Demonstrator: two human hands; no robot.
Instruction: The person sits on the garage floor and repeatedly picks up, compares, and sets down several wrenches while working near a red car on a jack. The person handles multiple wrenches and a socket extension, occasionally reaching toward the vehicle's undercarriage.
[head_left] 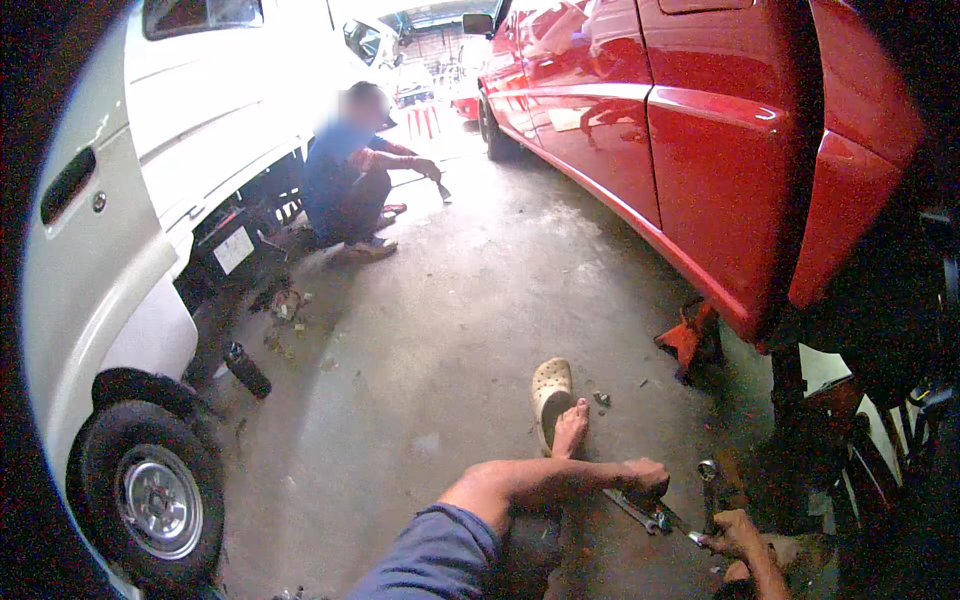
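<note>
Concrete floor (430, 310) lies open up the frame's middle, edged by a white vehicle (215, 110) at left and a red one (590, 110) at upper right. Left of centre, a dark bottle (247, 371) hides its contents. Lower right, the right hand's (738, 533) grip is clamped on a metal tool (683, 524); the left hand (645, 476) curls near, its hold unclear.

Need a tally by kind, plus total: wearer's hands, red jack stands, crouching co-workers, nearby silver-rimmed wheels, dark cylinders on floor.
Left hand, right hand: 2
Red jack stand: 1
Crouching co-worker: 1
Silver-rimmed wheel: 1
Dark cylinder: 1
Total: 6
</note>
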